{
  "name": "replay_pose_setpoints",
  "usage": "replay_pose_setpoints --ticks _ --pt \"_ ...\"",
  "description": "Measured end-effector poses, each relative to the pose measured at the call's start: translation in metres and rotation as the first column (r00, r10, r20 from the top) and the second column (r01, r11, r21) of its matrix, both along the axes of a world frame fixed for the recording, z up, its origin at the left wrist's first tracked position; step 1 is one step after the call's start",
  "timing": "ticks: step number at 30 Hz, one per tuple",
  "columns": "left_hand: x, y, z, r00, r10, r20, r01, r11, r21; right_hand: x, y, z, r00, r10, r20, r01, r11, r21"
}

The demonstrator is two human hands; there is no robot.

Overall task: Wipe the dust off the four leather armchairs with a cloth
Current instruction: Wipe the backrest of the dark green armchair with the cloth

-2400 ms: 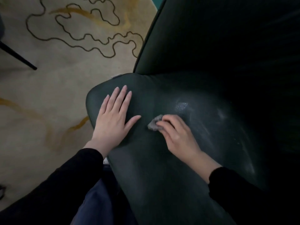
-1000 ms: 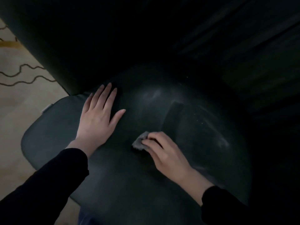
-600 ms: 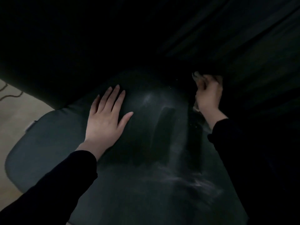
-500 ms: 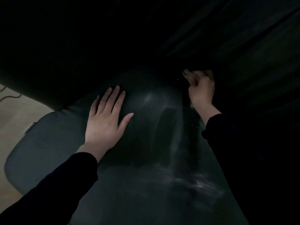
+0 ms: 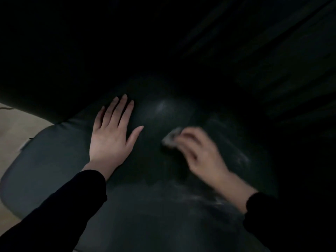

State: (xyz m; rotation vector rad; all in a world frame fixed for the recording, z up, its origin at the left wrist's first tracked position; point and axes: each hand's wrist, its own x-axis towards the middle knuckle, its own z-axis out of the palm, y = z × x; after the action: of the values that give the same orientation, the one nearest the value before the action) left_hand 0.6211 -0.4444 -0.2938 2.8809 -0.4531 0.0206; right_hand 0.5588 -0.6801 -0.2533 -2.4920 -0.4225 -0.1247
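Note:
A dark green leather armchair fills the view; its seat cushion (image 5: 54, 157) lies under both hands and its back rises dark behind them. My left hand (image 5: 112, 135) rests flat on the seat, fingers straight and spread. To its right, my right hand (image 5: 198, 153), blurred by motion, grips a small grey cloth (image 5: 171, 138) and presses it on the seat. Pale dust streaks (image 5: 196, 197) show on the leather near the right wrist and to the right of the hand.
A beige carpet (image 5: 14, 128) shows at the left edge, beyond the seat's rounded corner. The chair's back and right side are too dark to make out.
My right hand has come down with the cloth from the back of the seat to its middle, toward me and to the left. The left hand has stayed flat in place.

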Motion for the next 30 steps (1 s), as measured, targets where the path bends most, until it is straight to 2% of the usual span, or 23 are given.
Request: replay_pose_setpoints --ticks 2,4,7,9,11,14,16,17,19,21,24,28,30 --pt "0.0 -0.001 0.0 1.0 0.002 0.009 -0.002 1.0 -0.003 0.034 -0.028 -0.001 0.969 -0.241 0.058 0.243 0.97 -0.031" --pt "0.0 -0.001 -0.001 1.0 0.0 0.023 0.0 1.0 -0.011 0.061 -0.054 -0.007 0.889 -0.456 0.04 0.458 0.885 -0.086" --pt "0.0 -0.001 -0.002 1.0 -0.005 0.028 0.006 1.0 -0.012 0.071 -0.051 -0.021 0.818 -0.575 0.033 0.574 0.809 -0.125" --pt "0.0 -0.001 -0.001 1.0 -0.007 0.018 0.007 1.0 -0.01 0.055 -0.024 -0.024 0.859 -0.507 0.079 0.512 0.855 -0.08" --pt "0.0 -0.002 0.0 1.0 -0.008 0.007 0.008 1.0 0.002 0.02 0.01 -0.023 0.922 -0.376 0.087 0.381 0.924 -0.037" --pt "0.001 -0.001 0.002 1.0 -0.014 -0.019 0.014 1.0 0.009 -0.042 0.048 -0.016 0.989 -0.146 -0.003 0.146 0.989 -0.021" --pt "0.001 0.0 0.007 0.999 -0.016 -0.031 0.016 1.0 -0.011 -0.063 0.051 -0.01 0.997 -0.034 -0.072 0.036 0.999 0.015" --pt "0.001 -0.002 0.011 0.999 -0.02 -0.033 0.02 0.999 -0.025 -0.064 0.044 -0.006 0.996 -0.032 -0.086 0.036 0.999 0.041" --pt "0.001 -0.01 0.02 0.997 -0.063 -0.033 0.061 0.997 -0.046 -0.056 0.015 0.003 0.982 -0.175 -0.067 0.18 0.981 0.075" --pt "0.001 -0.028 0.027 0.988 -0.152 -0.028 0.15 0.987 -0.059 -0.039 -0.031 0.007 0.904 -0.428 0.005 0.428 0.903 0.034" --pt "-0.003 -0.055 0.026 0.96 -0.272 -0.059 0.269 0.961 -0.059 -0.017 -0.112 0.0 0.705 -0.708 0.035 0.708 0.7 -0.096" --pt "-0.007 -0.068 0.017 0.949 -0.307 -0.07 0.31 0.95 0.039 -0.007 -0.151 -0.019 0.541 -0.841 -0.032 0.823 0.537 -0.185" --pt "-0.007 -0.069 0.014 0.948 -0.312 -0.067 0.317 0.945 0.078 -0.004 -0.132 -0.024 0.545 -0.838 0.018 0.826 0.534 -0.183"
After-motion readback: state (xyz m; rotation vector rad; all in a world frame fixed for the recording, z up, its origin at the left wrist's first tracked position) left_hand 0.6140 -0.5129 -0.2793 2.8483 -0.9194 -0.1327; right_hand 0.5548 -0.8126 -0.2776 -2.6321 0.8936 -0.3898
